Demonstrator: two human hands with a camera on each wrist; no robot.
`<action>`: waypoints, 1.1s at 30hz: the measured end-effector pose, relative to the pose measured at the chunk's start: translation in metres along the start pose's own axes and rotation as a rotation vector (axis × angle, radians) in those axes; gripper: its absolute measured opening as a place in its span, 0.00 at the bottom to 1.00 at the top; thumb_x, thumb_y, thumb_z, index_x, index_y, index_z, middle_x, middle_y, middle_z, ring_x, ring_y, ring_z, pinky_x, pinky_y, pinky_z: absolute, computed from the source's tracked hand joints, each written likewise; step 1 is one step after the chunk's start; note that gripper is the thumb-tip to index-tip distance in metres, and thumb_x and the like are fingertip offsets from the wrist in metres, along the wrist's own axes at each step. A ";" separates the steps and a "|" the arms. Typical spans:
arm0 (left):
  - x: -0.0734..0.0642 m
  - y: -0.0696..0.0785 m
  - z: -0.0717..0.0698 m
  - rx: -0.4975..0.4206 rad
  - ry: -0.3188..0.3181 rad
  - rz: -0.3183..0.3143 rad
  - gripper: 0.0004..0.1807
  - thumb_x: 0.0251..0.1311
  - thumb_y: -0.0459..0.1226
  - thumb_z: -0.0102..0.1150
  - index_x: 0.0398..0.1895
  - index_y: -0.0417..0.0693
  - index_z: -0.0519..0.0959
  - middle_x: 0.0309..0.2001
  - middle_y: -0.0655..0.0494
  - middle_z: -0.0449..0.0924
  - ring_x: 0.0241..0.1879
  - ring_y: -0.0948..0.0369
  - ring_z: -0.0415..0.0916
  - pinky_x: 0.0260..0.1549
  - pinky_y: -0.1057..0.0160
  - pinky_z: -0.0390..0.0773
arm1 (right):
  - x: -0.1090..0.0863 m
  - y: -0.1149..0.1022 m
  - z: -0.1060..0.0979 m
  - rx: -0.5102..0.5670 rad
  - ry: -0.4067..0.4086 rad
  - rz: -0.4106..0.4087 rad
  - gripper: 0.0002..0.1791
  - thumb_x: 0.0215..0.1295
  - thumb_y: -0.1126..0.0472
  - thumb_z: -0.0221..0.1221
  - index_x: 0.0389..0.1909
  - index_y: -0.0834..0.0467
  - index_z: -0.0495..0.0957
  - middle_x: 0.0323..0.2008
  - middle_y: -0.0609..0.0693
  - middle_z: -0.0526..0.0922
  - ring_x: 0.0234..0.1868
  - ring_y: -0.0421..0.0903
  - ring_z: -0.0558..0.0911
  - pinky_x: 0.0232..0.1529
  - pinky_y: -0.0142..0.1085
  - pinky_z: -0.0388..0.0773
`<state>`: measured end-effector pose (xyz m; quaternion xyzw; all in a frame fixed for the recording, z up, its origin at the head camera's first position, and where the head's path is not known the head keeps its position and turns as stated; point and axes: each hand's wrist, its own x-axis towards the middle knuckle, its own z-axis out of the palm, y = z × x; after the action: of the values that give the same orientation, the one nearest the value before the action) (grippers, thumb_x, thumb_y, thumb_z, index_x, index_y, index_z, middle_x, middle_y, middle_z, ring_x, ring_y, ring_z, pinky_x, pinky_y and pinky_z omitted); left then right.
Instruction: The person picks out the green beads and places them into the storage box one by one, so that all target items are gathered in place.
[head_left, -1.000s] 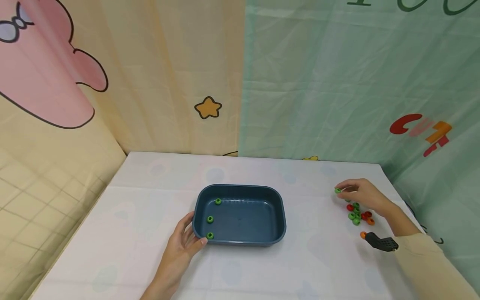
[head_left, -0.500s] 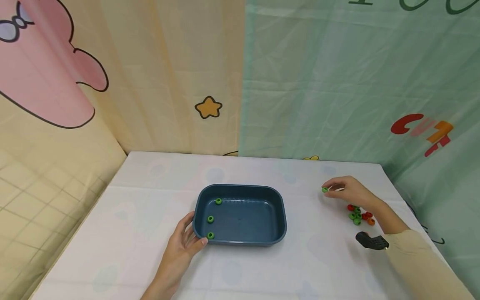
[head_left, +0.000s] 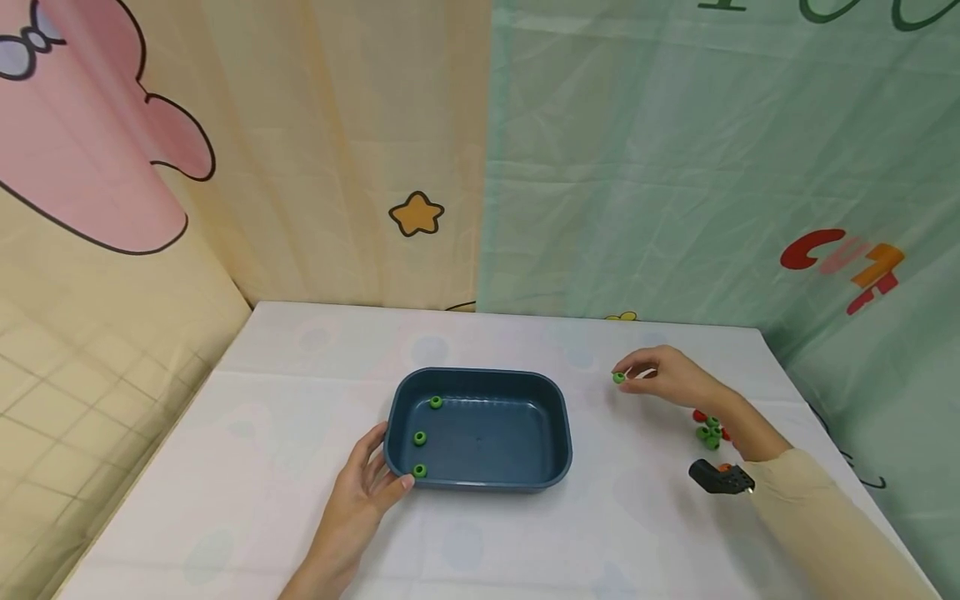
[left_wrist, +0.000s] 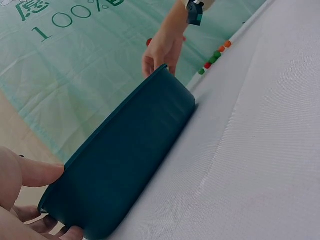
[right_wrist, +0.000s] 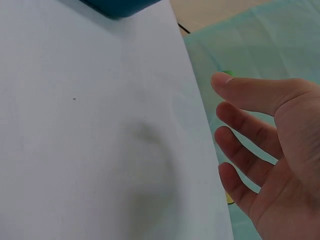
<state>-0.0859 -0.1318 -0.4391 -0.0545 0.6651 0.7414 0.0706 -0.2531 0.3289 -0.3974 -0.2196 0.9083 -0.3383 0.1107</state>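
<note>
My right hand [head_left: 670,377] pinches a green bead [head_left: 618,377] between thumb and fingertips, raised over the white table to the right of the dark blue plastic tray [head_left: 480,486]. In the right wrist view the thumb hides nearly all of that bead [right_wrist: 228,72]. My left hand [head_left: 362,498] grips the tray's left end, its thumb on the rim near the front corner and its fingers along the outer wall. Inside the tray, green beads lie toward the left: one at the back [head_left: 436,402], a middle one [head_left: 420,438] and one at the front [head_left: 420,472].
A loose cluster of green, red and orange beads [head_left: 707,432] lies on the table's right side, partly hidden by the right forearm. A black wrist camera [head_left: 722,477] sticks out from the right sleeve. Printed curtains [head_left: 637,167] hang behind the table [head_left: 300,400].
My right hand has carried the green bead leftward from above the bead cluster toward the tray. My left hand and the tray have stayed in place.
</note>
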 end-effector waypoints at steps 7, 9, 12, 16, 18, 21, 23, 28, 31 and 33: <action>0.000 0.001 0.000 0.003 0.004 0.000 0.46 0.64 0.25 0.66 0.81 0.50 0.54 0.80 0.50 0.51 0.76 0.46 0.56 0.61 0.65 0.74 | 0.012 -0.016 0.005 0.003 -0.022 -0.035 0.15 0.66 0.62 0.70 0.51 0.65 0.85 0.46 0.50 0.86 0.47 0.51 0.83 0.51 0.45 0.84; 0.000 0.000 0.000 0.005 0.006 -0.002 0.46 0.64 0.25 0.66 0.81 0.50 0.54 0.80 0.50 0.51 0.76 0.46 0.56 0.61 0.65 0.74 | 0.015 -0.020 0.007 0.010 -0.034 -0.040 0.15 0.66 0.62 0.70 0.50 0.65 0.85 0.47 0.50 0.87 0.48 0.52 0.83 0.51 0.45 0.84; 0.000 0.000 0.000 0.005 0.006 -0.001 0.46 0.64 0.24 0.66 0.81 0.50 0.54 0.80 0.50 0.51 0.76 0.46 0.56 0.61 0.65 0.74 | 0.020 -0.027 0.009 0.007 -0.047 -0.043 0.15 0.66 0.62 0.71 0.50 0.64 0.86 0.47 0.50 0.87 0.49 0.53 0.83 0.52 0.47 0.84; 0.000 0.000 0.000 0.004 0.008 0.001 0.46 0.64 0.24 0.66 0.81 0.50 0.54 0.80 0.49 0.51 0.76 0.46 0.57 0.60 0.65 0.74 | 0.028 -0.035 0.011 -0.002 -0.057 -0.061 0.14 0.66 0.63 0.71 0.50 0.63 0.86 0.47 0.50 0.87 0.50 0.53 0.83 0.53 0.48 0.84; 0.000 0.000 0.000 0.004 0.010 0.000 0.46 0.64 0.24 0.66 0.81 0.50 0.54 0.80 0.49 0.51 0.76 0.46 0.57 0.60 0.65 0.74 | 0.032 -0.040 0.012 0.001 -0.065 -0.076 0.13 0.66 0.63 0.71 0.49 0.62 0.87 0.48 0.50 0.87 0.50 0.53 0.83 0.53 0.49 0.84; 0.000 0.000 0.000 0.004 0.011 -0.001 0.46 0.64 0.24 0.66 0.81 0.50 0.54 0.80 0.49 0.51 0.76 0.46 0.57 0.60 0.65 0.75 | 0.039 -0.050 0.011 0.019 -0.082 -0.092 0.12 0.66 0.63 0.71 0.49 0.58 0.88 0.48 0.49 0.86 0.51 0.53 0.83 0.53 0.48 0.84; 0.000 0.000 0.000 0.001 0.010 0.000 0.46 0.64 0.24 0.66 0.81 0.50 0.54 0.80 0.49 0.51 0.75 0.46 0.57 0.60 0.65 0.75 | 0.043 -0.056 0.012 0.031 -0.096 -0.114 0.11 0.66 0.63 0.71 0.48 0.57 0.88 0.49 0.49 0.86 0.51 0.53 0.83 0.53 0.48 0.84; 0.001 0.000 0.000 -0.001 0.006 0.003 0.46 0.64 0.23 0.66 0.81 0.50 0.54 0.80 0.49 0.51 0.76 0.46 0.57 0.60 0.66 0.74 | 0.055 -0.071 0.017 0.031 -0.139 -0.170 0.10 0.67 0.64 0.70 0.48 0.59 0.88 0.48 0.49 0.86 0.51 0.53 0.83 0.53 0.50 0.83; 0.000 0.000 0.000 -0.003 0.005 0.002 0.46 0.64 0.23 0.66 0.81 0.50 0.54 0.80 0.49 0.51 0.76 0.46 0.57 0.60 0.66 0.74 | 0.062 -0.080 0.022 0.026 -0.168 -0.198 0.11 0.67 0.64 0.69 0.48 0.60 0.87 0.48 0.49 0.86 0.51 0.53 0.83 0.54 0.51 0.83; 0.000 0.000 0.000 -0.003 0.006 0.001 0.46 0.64 0.24 0.66 0.81 0.50 0.54 0.80 0.49 0.51 0.75 0.47 0.57 0.60 0.66 0.74 | 0.066 -0.088 0.025 0.030 -0.188 -0.211 0.11 0.67 0.64 0.69 0.49 0.61 0.87 0.47 0.48 0.86 0.51 0.52 0.83 0.55 0.51 0.82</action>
<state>-0.0861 -0.1320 -0.4394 -0.0564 0.6642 0.7423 0.0684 -0.2739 0.2244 -0.3614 -0.3431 0.8606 -0.3394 0.1624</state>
